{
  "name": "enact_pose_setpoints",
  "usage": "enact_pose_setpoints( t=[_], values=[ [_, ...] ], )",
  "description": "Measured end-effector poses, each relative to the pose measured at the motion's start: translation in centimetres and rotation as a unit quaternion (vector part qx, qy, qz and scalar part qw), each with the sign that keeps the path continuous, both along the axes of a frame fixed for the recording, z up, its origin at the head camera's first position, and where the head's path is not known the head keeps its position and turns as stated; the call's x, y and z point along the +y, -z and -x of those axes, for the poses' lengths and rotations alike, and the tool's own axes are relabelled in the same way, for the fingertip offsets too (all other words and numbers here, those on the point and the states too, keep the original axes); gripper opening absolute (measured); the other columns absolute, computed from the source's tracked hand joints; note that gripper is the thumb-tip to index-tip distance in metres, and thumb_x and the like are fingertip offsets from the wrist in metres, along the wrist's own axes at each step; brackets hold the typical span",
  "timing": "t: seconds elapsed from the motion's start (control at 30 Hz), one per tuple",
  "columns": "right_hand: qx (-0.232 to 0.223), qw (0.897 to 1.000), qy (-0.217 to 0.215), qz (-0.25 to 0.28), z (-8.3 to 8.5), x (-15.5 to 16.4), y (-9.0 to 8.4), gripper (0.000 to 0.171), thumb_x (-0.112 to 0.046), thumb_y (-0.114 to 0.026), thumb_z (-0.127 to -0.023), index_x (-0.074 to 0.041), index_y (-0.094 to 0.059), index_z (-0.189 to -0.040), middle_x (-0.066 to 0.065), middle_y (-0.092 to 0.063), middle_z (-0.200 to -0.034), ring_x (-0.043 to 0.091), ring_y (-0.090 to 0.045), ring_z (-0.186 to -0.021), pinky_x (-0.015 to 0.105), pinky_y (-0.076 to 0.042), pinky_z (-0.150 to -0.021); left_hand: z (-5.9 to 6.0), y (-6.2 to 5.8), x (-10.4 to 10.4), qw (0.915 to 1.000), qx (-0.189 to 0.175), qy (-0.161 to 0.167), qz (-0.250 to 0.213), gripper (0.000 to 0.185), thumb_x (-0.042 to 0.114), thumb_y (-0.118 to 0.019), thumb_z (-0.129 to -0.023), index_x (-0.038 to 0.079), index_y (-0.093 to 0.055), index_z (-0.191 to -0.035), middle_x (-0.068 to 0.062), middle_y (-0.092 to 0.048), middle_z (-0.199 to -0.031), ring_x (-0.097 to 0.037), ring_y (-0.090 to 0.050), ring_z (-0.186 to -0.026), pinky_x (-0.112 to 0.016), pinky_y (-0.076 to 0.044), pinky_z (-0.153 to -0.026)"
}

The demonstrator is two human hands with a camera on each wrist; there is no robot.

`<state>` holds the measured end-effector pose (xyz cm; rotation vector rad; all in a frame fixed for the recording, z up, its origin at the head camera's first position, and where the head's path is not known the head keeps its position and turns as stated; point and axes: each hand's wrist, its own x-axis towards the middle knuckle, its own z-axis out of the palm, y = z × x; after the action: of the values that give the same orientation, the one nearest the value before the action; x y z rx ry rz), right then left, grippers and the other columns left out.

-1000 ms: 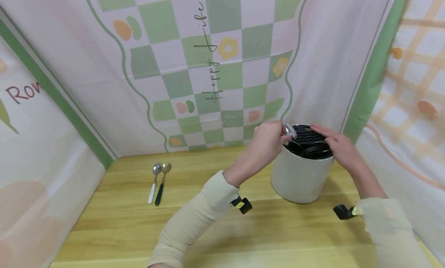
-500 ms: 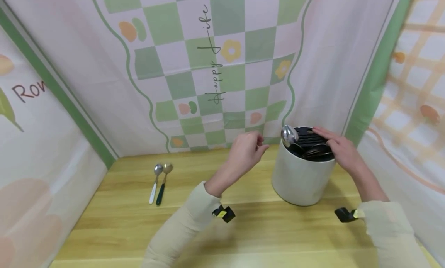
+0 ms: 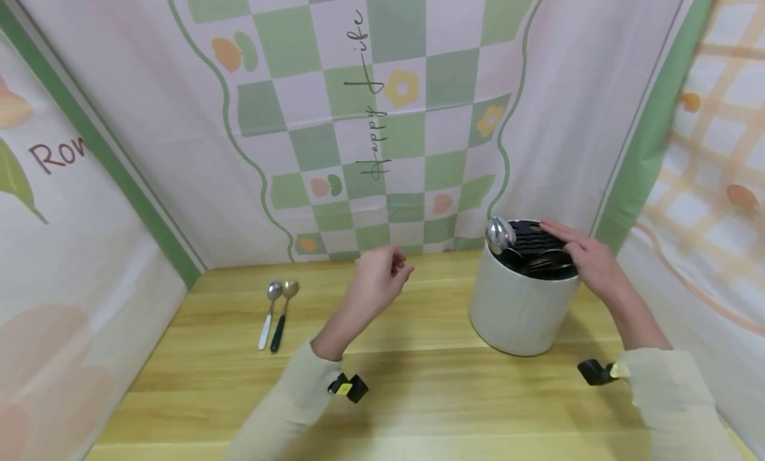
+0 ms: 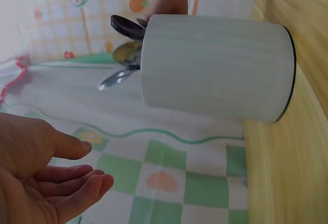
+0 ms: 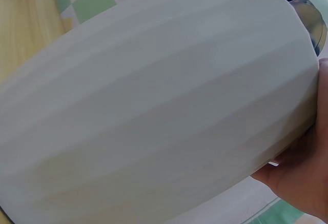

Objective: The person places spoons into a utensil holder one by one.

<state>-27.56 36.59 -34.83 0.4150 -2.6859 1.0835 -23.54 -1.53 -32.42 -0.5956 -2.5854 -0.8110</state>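
My left hand (image 3: 378,279) is above the table, left of a whitish round utensil holder (image 3: 521,315), its fingers loosely curled around nothing. In the left wrist view, that hand (image 4: 54,172) is beside the holder's top. My right hand (image 3: 588,258) holds the holder at the right side of its rim; in the right wrist view, part of the hand (image 5: 302,178) lies against the outer wall. A shiny silver spoon (image 3: 501,235) leans out at the holder's left rim. Dark spoon heads (image 3: 546,263) and a black slotted insert (image 3: 528,235) fill its mouth.
Two spoons lie side by side on the left of the wooden table (image 3: 430,394): one white-handled spoon (image 3: 265,331), one dark-green-handled spoon (image 3: 277,333). Behind hangs a green-checked cloth (image 3: 394,135); an orange-checked cloth (image 3: 711,135) closes off the right.
My left hand has let go of the silver spoon at the holder's rim and moved away to the left, over the table. The right hand stays on the holder.
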Motion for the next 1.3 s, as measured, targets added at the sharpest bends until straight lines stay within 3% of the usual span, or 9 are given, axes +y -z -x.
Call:
enact_pose_setpoints(
  t=[0.33, 0.77, 1.07, 1.3],
  values=[
    [-0.008, 1.0, -0.006, 0.002, -0.2, 0.0, -0.2, 0.051, -0.016, -0.02, -0.105, -0.01, -0.041, -0.151, 0.022, -0.028, -0.16, 0.053, -0.018, -0.147, 0.07, -0.012, -0.117, -0.7, 3.6, -5.4, 0.9965, -0.063, -0.047, -0.03, 0.016, 0.012, -0.07, -0.092, -0.001, -0.069, -0.099, -0.009, -0.072, -0.085, -0.016, -0.067, -0.074, -0.02, -0.056, -0.063],
    [0.003, 1.0, -0.005, -0.007, -0.2, 0.1, 0.0, 0.051, -0.015, -0.02, -0.104, -0.007, -0.042, -0.15, 0.026, -0.029, -0.158, 0.057, -0.021, -0.144, 0.071, -0.013, -0.116, -2.1, 8.3, -12.6, 0.989, -0.085, -0.12, -0.009, 0.015, 0.007, -0.072, -0.088, -0.004, -0.069, -0.097, -0.011, -0.072, -0.083, -0.018, -0.068, -0.073, -0.027, -0.058, -0.064],
    [-0.002, 1.0, -0.002, -0.002, -0.3, 0.0, -0.2, 0.05, -0.017, -0.02, -0.105, -0.009, -0.041, -0.15, 0.021, -0.028, -0.16, 0.054, -0.02, -0.146, 0.066, -0.011, -0.12, -2.0, 10.1, -16.6, 0.9809, -0.104, -0.164, 0.012, 0.017, 0.001, -0.07, -0.085, -0.007, -0.066, -0.1, -0.017, -0.07, -0.089, -0.025, -0.069, -0.079, -0.034, -0.06, -0.069],
    [-0.001, 1.0, -0.003, -0.004, -0.3, -0.2, -0.3, 0.05, -0.016, -0.021, -0.105, -0.01, -0.041, -0.15, 0.017, -0.027, -0.161, 0.055, -0.02, -0.145, 0.07, -0.012, -0.117, -1.3, 11.4, -19.4, 0.9714, -0.134, -0.189, 0.052, 0.014, 0.0, -0.069, -0.087, -0.007, -0.066, -0.099, -0.017, -0.068, -0.086, -0.021, -0.061, -0.069, -0.029, -0.055, -0.058]
  ],
)
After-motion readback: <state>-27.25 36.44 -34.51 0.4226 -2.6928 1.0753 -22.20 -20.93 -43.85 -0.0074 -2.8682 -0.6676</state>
